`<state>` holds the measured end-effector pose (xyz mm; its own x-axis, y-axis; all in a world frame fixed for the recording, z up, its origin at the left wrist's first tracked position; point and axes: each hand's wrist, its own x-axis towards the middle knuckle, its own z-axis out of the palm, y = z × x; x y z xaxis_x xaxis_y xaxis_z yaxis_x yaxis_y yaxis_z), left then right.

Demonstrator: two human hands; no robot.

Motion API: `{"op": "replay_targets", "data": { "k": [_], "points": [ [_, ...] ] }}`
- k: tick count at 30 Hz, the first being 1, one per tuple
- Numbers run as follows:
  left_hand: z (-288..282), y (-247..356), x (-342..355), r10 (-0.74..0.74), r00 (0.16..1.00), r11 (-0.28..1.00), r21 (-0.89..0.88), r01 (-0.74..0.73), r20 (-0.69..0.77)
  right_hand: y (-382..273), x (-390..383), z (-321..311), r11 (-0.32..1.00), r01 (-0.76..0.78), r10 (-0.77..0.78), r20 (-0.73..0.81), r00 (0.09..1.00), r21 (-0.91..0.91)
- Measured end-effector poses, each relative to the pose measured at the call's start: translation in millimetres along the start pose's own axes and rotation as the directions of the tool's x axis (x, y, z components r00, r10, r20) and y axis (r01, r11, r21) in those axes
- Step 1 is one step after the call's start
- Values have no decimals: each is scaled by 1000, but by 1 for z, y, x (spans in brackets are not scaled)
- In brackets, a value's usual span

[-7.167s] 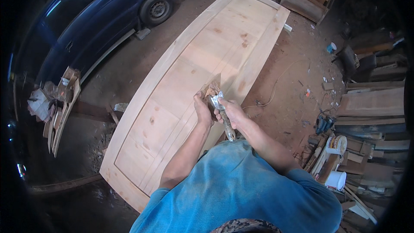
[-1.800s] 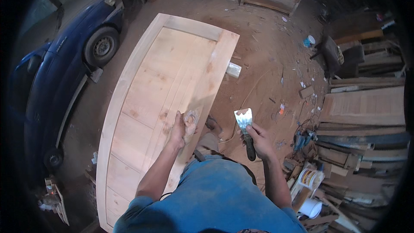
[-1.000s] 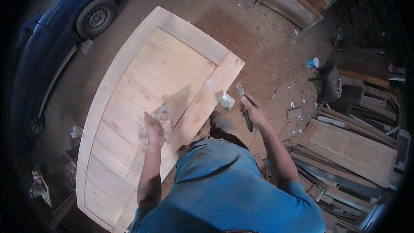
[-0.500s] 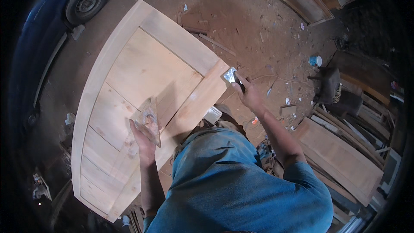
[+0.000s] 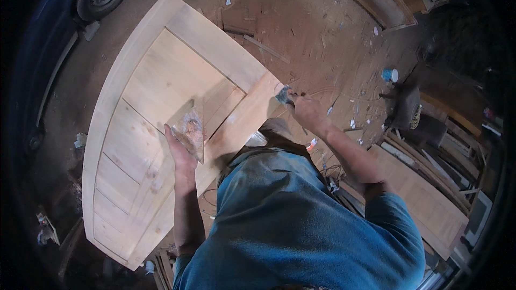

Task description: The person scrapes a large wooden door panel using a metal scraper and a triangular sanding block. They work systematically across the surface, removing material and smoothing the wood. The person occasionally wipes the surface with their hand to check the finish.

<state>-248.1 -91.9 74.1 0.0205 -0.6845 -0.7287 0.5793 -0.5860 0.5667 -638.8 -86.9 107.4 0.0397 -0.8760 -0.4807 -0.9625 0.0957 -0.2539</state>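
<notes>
A pale wooden panelled door [image 5: 142,62] with a curved left edge lies flat below me. My left hand [image 5: 179,147] grips a thin triangular board [image 5: 191,126] bearing a beige-brown putty-like lump, held over the door's panels. My right hand [image 5: 307,110] is closed around a putty knife [image 5: 283,95], its blade at the right edge of the door's far corner, seemingly against it; exact contact is hard to tell.
A blue car [image 5: 58,32] stands at upper left, a wooden cabinet [image 5: 371,0] at upper right. A dark chair [image 5: 400,104], a small bucket [image 5: 390,74] and stacked boards [image 5: 416,193] are on the right. Scraps and cable litter the dirt floor [image 5: 279,16].
My right hand has moved forward and left, bringing the knife from beside the door to its corner edge. My view has turned and shifted along the door toward its far end.
</notes>
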Motion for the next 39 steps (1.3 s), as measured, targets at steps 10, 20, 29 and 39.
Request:
{"op": "replay_targets", "data": {
  "k": [10, 20, 29, 39],
  "points": [
    [-34, -17, -6, -15, 999, 987, -159, 10, -30, -23, 29, -46, 882, 239, -146, 247, 958, -406],
    [-51, -15, -15, -39, 999, 998, -45, 40, 27, -40, 29, -43, 980, -1, 48, 228, 972, -200],
    [-65, -4, 0, 8, 997, 983, -185, 8, 82, -54, 13, -55, 991, 101, -92, 103, 990, -88],
    [-65, -12, 3, -90, 996, 977, -192, 94, 29, -67, 36, -60, 941, 19, 56, 212, 976, -338]
  ]
}}
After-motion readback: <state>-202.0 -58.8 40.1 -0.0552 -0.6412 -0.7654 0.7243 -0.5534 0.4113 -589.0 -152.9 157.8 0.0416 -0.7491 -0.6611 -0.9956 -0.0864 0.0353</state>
